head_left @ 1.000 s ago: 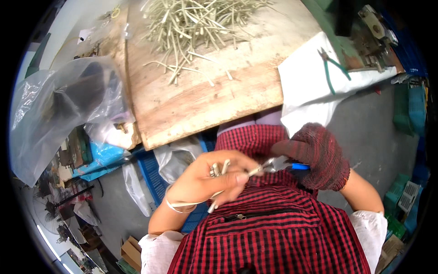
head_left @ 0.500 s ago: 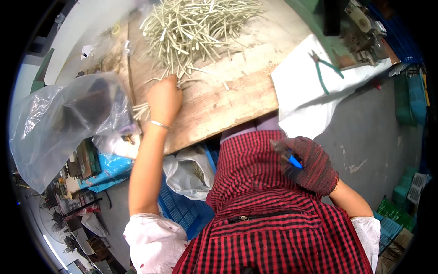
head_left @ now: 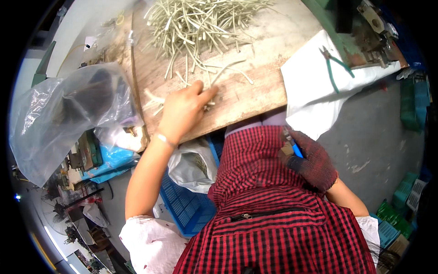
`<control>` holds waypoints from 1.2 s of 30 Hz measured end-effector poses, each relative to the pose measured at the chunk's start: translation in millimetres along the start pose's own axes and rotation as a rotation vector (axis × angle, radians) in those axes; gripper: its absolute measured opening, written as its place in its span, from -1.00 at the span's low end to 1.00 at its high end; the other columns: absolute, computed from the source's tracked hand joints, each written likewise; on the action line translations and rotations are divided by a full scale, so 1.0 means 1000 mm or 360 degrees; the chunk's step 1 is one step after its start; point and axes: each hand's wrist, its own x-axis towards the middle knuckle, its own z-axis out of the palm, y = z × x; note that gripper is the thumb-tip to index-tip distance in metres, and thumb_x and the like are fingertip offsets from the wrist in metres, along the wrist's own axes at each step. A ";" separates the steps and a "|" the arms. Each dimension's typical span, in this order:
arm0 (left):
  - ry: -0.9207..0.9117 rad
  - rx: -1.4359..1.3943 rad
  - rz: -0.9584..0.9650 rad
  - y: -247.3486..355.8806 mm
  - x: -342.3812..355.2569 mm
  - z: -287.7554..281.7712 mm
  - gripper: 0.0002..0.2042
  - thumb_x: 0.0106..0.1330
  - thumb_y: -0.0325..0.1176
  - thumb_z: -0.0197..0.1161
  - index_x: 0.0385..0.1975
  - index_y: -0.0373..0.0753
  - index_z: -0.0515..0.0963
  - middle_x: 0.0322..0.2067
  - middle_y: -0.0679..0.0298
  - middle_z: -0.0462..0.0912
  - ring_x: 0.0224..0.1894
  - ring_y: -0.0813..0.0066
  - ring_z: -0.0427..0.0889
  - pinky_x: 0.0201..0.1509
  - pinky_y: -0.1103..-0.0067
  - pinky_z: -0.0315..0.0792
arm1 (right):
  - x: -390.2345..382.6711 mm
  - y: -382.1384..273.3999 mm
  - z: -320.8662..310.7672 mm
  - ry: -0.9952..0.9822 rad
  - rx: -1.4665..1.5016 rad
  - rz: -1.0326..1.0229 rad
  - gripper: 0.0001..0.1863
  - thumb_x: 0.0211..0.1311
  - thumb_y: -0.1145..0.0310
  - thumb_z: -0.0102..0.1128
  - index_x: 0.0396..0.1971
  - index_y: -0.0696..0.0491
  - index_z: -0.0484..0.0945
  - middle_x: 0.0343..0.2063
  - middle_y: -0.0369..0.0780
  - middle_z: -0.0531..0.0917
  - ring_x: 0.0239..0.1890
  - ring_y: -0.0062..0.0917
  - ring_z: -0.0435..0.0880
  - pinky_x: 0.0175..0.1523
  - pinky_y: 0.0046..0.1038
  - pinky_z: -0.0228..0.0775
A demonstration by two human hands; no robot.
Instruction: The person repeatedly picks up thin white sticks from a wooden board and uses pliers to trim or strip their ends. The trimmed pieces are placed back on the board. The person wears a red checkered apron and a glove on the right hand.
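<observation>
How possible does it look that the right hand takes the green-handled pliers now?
Probably not: the gloved right hand holds a blue-handled tool, though nothing seems to block the way to the green-handled pliers.

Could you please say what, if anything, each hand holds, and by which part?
Right hand: blue-handled tool, by its handle. Left hand: apparently pale strands, gripped part hidden.

At upper centre, the pale strips (head_left: 191, 29) looked smooth, the tabletop (head_left: 264, 75) matt wood; the bag (head_left: 50, 114) at left was glossy plastic, the checked apron (head_left: 278, 233) woven cloth.
</observation>
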 end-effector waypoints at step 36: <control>-0.0139 -0.3137 -0.1445 0.112 -0.060 -0.070 -0.75 0.24 -0.65 0.21 -0.07 -0.44 0.55 -0.63 0.39 0.51 -0.67 0.73 0.39 -0.61 0.76 0.20 | 0.011 -0.101 -0.013 -0.0048 -0.0956 -0.0738 -0.38 -0.22 0.53 0.31 0.03 0.01 0.52 -0.41 -0.08 0.62 -0.36 -0.19 0.59 -0.27 -0.24 0.40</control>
